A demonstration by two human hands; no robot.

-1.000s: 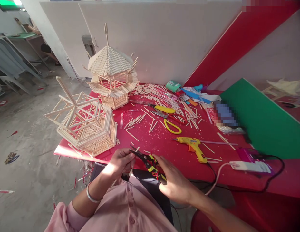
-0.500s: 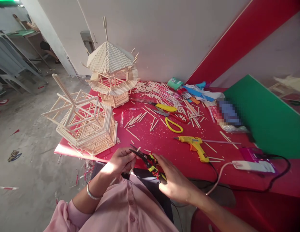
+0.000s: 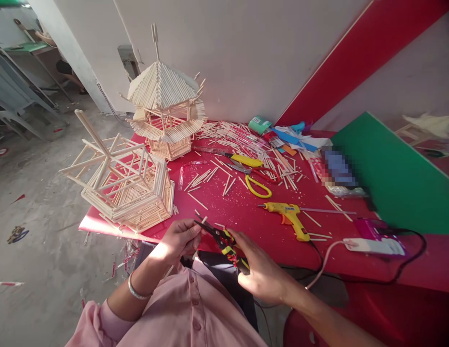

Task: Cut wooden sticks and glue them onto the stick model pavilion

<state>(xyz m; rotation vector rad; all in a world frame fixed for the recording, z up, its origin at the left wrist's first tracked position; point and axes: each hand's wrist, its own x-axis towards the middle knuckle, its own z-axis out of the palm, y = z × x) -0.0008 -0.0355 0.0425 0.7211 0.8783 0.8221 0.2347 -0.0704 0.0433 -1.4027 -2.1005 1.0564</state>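
Observation:
My left hand (image 3: 181, 239) is closed with fingertips pinched on a thin wooden stick (image 3: 204, 220), whose short pale end shows past the blades. The rest of the stick is mostly hidden by the hand. In my right hand (image 3: 258, 272) are black-and-yellow snips (image 3: 224, 242), the fingers wrapped round the handles. Their dark narrow blades point left and cross the stick beside my left fingertips. Whether the blades cut into it I cannot tell. Both hands are above the front edge of the red table (image 3: 224, 212).
A stick-built pagoda (image 3: 162, 91) and an open stick frame (image 3: 126, 193) stand on the left. Loose sticks (image 3: 231, 132), scissors (image 3: 258, 186), a yellow-handled tool (image 3: 246, 160) and a yellow glue gun (image 3: 291, 217) lie beyond my hands. A power strip (image 3: 374, 246) with cables is at right.
The view has shifted slightly, so the table things sit a little further left. The snips' blades look closer together at the stick. Both hands keep their grip.

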